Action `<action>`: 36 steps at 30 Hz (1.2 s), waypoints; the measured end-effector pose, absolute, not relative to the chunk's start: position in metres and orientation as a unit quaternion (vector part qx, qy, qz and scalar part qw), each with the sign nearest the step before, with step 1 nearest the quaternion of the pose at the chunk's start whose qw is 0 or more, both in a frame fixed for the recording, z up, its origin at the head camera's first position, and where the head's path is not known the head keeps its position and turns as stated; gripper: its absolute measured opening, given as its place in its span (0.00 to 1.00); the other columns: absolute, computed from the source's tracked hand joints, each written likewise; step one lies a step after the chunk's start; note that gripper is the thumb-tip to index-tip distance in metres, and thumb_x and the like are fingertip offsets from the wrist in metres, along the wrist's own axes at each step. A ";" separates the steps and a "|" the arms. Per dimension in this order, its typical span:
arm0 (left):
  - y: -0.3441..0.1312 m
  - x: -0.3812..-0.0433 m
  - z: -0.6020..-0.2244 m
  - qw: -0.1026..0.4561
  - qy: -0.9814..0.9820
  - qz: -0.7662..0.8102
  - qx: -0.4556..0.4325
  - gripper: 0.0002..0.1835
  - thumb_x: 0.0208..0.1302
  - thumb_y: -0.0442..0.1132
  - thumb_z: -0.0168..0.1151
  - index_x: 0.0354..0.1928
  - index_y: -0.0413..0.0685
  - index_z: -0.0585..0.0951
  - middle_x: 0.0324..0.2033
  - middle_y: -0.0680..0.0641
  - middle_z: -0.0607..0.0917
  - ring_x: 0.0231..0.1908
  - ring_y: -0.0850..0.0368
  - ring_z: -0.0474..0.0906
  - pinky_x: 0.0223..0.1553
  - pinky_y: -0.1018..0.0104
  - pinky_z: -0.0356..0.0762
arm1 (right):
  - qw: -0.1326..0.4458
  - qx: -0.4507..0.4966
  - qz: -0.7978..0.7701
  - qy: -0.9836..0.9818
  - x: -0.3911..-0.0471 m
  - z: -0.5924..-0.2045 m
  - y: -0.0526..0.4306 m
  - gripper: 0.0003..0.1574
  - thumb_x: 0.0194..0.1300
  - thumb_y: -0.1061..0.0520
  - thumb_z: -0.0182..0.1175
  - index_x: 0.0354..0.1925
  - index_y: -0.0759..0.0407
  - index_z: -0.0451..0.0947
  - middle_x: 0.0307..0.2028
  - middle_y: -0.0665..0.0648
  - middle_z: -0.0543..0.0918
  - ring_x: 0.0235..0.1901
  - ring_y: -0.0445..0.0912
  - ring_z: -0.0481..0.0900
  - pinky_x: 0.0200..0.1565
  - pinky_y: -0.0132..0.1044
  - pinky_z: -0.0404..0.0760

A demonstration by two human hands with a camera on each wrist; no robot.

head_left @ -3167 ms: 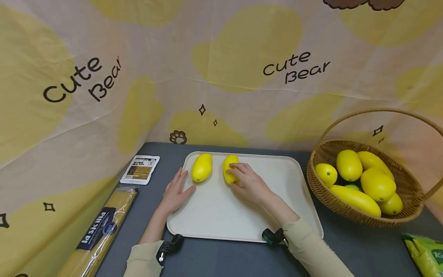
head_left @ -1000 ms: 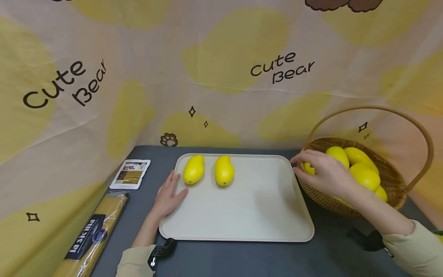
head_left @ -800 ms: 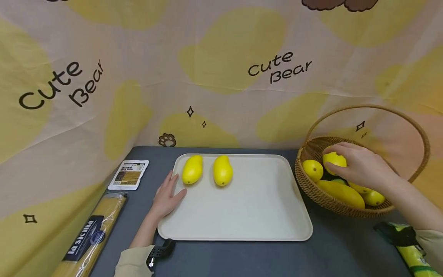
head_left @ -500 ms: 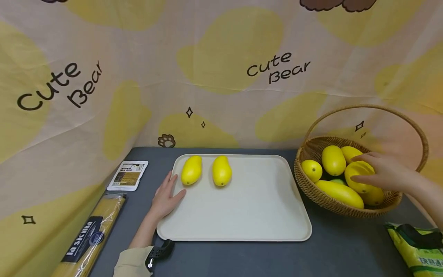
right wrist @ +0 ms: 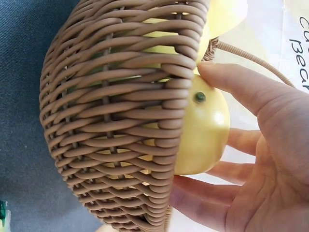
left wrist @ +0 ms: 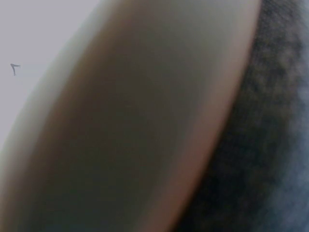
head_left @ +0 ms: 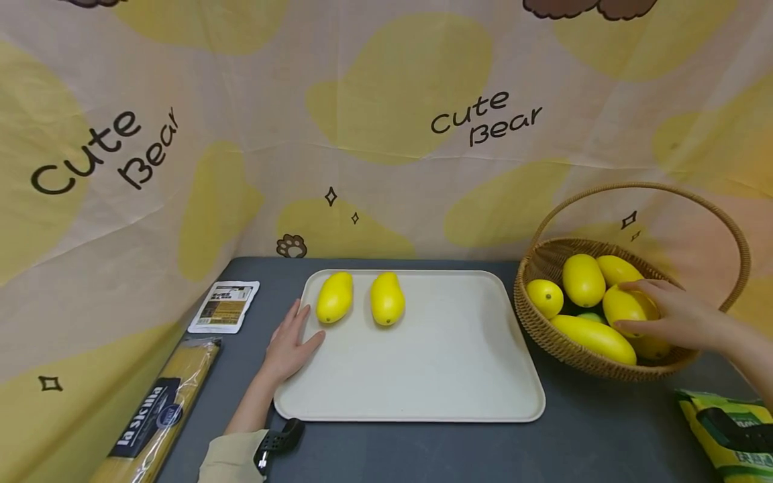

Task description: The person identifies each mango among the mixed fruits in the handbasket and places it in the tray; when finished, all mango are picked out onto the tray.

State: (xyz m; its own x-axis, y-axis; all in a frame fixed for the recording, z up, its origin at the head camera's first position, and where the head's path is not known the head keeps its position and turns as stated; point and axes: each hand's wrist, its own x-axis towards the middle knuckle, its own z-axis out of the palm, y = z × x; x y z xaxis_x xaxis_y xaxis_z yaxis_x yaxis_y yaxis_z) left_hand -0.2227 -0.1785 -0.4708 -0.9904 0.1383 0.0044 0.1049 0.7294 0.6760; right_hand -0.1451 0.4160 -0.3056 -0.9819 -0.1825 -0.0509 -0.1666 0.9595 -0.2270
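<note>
In the head view two yellow mangoes, the left mango [head_left: 335, 297] and the right mango [head_left: 387, 298], lie side by side at the back of a white tray [head_left: 447, 349]. My left hand [head_left: 291, 345] rests on the tray's left rim, fingers extended. At the right stands a wicker basket [head_left: 561, 352] of yellow fruit. Inside it my right hand [head_left: 688, 315] has its thumb and fingers curled round a plump mango [head_left: 627, 303]. From the right wrist, fingers [right wrist: 227, 82] reach around a yellow fruit [right wrist: 205, 130] behind the basket's woven wall. The left wrist view is mostly a blurred close surface.
A tall handle [head_left: 640, 186] arches over the basket. More yellow fruit, such as a long mango [head_left: 594, 339], fills it. A green packet [head_left: 718, 436] lies at the front right. A pasta pack [head_left: 163, 409] and a white sachet [head_left: 225, 306] lie on the left.
My right hand left the right mango on the tray, went right over the basket and came down around a mango inside. The left hand stayed at the tray's rim.
</note>
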 end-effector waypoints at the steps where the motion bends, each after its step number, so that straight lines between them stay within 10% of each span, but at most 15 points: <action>1: -0.178 -0.223 -0.471 0.024 0.930 0.361 0.065 0.39 0.70 0.48 0.56 0.75 0.40 0.54 0.76 0.39 0.41 0.72 0.32 0.41 0.65 0.29 0.41 | 0.035 -0.088 -0.113 0.989 -0.145 -0.306 0.416 0.48 0.59 0.43 0.69 0.62 0.76 0.63 0.57 0.83 0.64 0.55 0.76 0.60 0.48 0.69 0.65; 23: -0.178 -0.222 -0.472 0.021 0.929 0.363 0.060 0.39 0.69 0.49 0.57 0.75 0.41 0.54 0.76 0.39 0.42 0.72 0.32 0.41 0.64 0.29 0.40 | -0.031 -0.084 -0.184 0.979 -0.137 -0.302 0.402 0.43 0.63 0.48 0.67 0.66 0.69 0.64 0.62 0.78 0.65 0.50 0.70 0.68 0.41 0.62 0.69; 32: -0.179 -0.223 -0.476 0.016 0.927 0.371 0.062 0.39 0.69 0.49 0.58 0.75 0.41 0.55 0.76 0.39 0.43 0.72 0.31 0.42 0.64 0.29 0.42 | -0.043 -0.085 -0.293 0.951 -0.130 -0.284 0.363 0.42 0.66 0.51 0.64 0.72 0.56 0.60 0.70 0.70 0.58 0.64 0.72 0.56 0.52 0.70 0.60; 36: -0.178 -0.223 -0.473 0.017 0.927 0.370 0.062 0.39 0.69 0.49 0.57 0.75 0.41 0.55 0.76 0.39 0.43 0.72 0.31 0.42 0.64 0.29 0.42 | -0.027 -0.083 -0.317 0.944 -0.128 -0.279 0.345 0.42 0.68 0.48 0.62 0.74 0.46 0.58 0.72 0.65 0.56 0.60 0.74 0.63 0.49 0.52 0.76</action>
State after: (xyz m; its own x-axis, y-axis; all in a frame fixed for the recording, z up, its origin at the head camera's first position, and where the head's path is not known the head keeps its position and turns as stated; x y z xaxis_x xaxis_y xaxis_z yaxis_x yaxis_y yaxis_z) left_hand -0.2226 -0.1780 -0.4733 -0.9918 0.1272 0.0147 0.1023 0.7180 0.6885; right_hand -0.1275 0.3448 -0.2790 -0.9847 -0.1405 0.1035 -0.1745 0.7850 -0.5944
